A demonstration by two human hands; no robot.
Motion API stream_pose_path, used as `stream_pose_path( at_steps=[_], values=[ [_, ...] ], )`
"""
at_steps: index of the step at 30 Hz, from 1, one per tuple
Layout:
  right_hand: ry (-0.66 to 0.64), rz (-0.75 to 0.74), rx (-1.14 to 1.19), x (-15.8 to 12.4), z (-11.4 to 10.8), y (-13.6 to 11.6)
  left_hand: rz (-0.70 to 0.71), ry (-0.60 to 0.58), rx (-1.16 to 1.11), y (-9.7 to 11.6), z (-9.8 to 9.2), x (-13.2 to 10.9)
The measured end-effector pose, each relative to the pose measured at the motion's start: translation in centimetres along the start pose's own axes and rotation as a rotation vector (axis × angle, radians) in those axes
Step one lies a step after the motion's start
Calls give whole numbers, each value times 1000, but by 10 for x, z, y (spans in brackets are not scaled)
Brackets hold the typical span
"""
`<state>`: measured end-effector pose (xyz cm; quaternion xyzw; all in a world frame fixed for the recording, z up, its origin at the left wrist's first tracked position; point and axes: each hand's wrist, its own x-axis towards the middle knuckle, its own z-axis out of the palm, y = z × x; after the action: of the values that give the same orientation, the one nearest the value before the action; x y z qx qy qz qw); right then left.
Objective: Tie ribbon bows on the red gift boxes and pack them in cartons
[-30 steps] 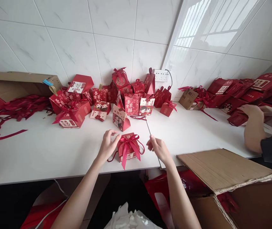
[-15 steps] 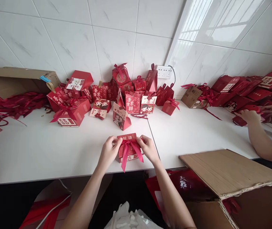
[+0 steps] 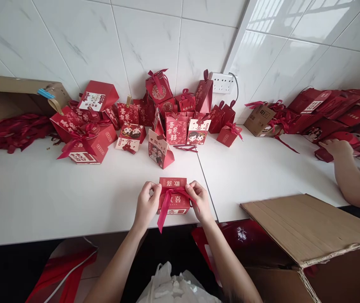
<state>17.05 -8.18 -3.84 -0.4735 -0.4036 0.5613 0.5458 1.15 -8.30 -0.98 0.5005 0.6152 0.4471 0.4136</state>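
A small red box (image 3: 174,203) with pale characters lies at the front of the white table, a dark pink ribbon (image 3: 165,210) tied across its top. My left hand (image 3: 149,203) pinches the ribbon at the box's left edge, thumb and fingers together. At the right edge my right hand (image 3: 199,200) pinches the other side of the ribbon. One ribbon tail hangs over the box front toward the table edge. Just behind the box stands a triangular red box with a printed couple (image 3: 160,152).
Finished-looking red boxes (image 3: 176,128) line the wall below a power strip (image 3: 222,83). Ribbons (image 3: 19,130) lie at left. An open cardboard box (image 3: 312,223) juts up at front right. Another person's hand (image 3: 337,148) touches red boxes at far right.
The view has shifted slightly. The right ribbon tail no longer hangs down the box front, and the bow's loops look pulled flatter. The person's hand at far left has left the view.
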Motion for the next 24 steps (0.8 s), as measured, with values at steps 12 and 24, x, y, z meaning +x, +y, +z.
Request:
stream_pose_path(
  at_steps=[12, 24],
  values=[
    [23, -121, -177, -10, -22, -25, 65, -132, 165, 9, -18, 0],
    [-407, -263, -543, -10, -21, -18, 77, -287, 313, 6, -35, -24]
  ],
)
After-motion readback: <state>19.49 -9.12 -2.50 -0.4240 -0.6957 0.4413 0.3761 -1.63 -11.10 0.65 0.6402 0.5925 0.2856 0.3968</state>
